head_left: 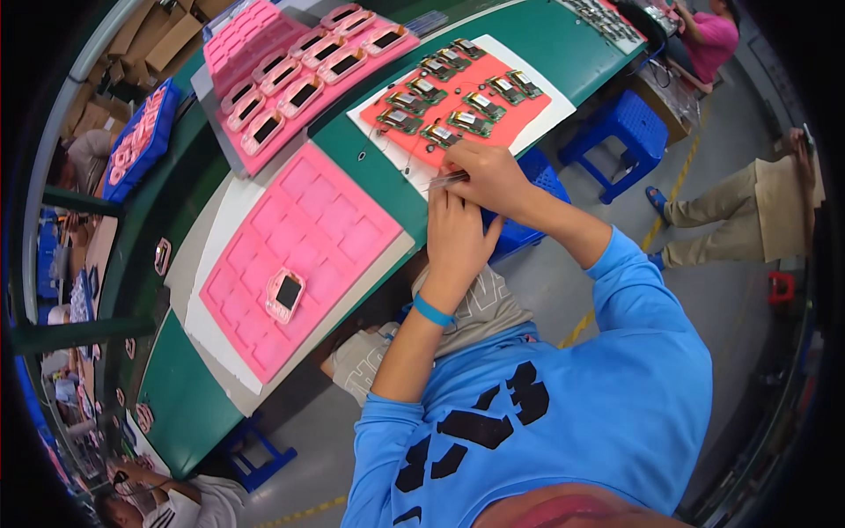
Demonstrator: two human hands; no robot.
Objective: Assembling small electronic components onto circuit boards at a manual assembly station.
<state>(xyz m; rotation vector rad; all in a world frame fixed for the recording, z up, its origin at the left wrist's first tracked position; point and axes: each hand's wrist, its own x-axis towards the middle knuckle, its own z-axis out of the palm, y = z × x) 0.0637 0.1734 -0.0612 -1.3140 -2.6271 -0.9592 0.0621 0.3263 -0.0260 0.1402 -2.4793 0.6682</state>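
My right hand (486, 179) is closed around a thin pair of tweezers (450, 179), their tips pointing left over the table's near edge. Just below it, my left hand (457, 231) has its fingers stretched forward beside the tweezers and its thumb apart; whether anything small lies under the fingertips is hidden. Beyond both hands, several small green circuit boards (476, 121) with silver parts and thin wires lie in rows on a red sheet (447, 97). A white board (553, 104) lies beneath that sheet.
Left of my hands lies a pink foam tray (335, 208) with one pink-framed device (285, 296) in it. Behind it, another pink tray (249, 161) carries several such devices. Blue stools (623, 132) stand at the right. Other people (709, 40) are nearby.
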